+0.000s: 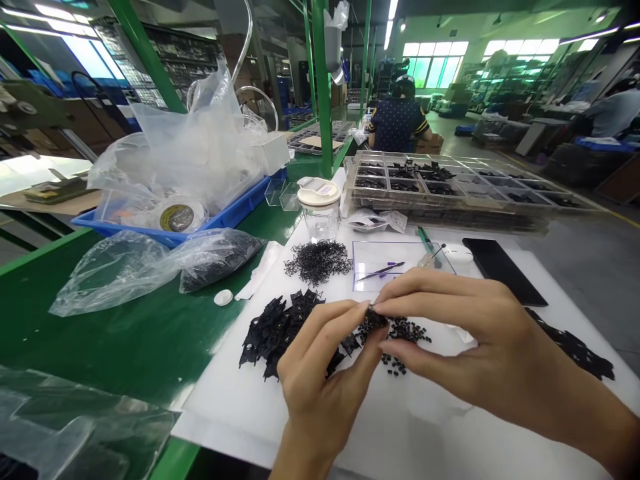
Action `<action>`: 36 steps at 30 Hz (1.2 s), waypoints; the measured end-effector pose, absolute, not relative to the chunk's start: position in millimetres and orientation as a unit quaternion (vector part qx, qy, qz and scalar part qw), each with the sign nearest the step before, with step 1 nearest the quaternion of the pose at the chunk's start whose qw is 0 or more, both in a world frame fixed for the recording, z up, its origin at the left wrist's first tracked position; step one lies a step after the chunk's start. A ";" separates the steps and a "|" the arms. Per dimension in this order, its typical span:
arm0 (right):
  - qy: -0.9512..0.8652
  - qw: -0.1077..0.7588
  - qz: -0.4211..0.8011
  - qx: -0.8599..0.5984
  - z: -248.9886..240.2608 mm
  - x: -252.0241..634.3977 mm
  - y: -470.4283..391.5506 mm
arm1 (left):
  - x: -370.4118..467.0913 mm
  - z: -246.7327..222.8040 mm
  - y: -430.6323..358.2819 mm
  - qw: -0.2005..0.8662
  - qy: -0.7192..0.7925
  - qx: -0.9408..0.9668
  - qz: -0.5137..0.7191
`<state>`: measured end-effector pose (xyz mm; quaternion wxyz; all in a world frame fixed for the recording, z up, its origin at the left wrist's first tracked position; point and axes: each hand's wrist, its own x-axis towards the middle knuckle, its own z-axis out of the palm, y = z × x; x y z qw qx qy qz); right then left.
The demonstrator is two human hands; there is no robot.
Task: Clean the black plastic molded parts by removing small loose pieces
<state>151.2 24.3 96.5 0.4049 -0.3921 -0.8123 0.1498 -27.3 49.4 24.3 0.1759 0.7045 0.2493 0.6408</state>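
Note:
Between the fingertips of both hands is a small black part (376, 317), mostly covered by the fingers. My left hand (325, 363) pinches it from the left, and my right hand (457, 327) grips it from the right with thumb and fingers. Under and behind the hands, tiny black pieces (407, 329) lie scattered on the white work surface (225, 400). A heap of flat black parts (275, 330) sits left of and partly behind my left hand. Farther back is a pile of thin black clip-like pieces (319, 261).
A lidded clear jar (320, 210) stands behind the piles. A compartment tray (425, 193) of black parts is at the back right. To the left are a blue bin (220, 215) and a plastic bag (220, 257). A black slab (504, 270) lies right; a person (400, 123) sits beyond.

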 end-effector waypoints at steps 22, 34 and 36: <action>-0.847 0.433 0.087 -0.297 115.6 158.6 14.9 | -34.0 44.1 48.3 0.174 0.110 0.725 0.658; -0.848 0.435 0.100 -0.286 111.5 160.1 14.0 | -35.7 48.7 59.4 0.222 0.053 0.728 0.646; -0.847 0.435 0.102 -0.287 110.1 159.9 14.0 | -35.3 49.2 61.3 0.223 0.052 0.728 0.647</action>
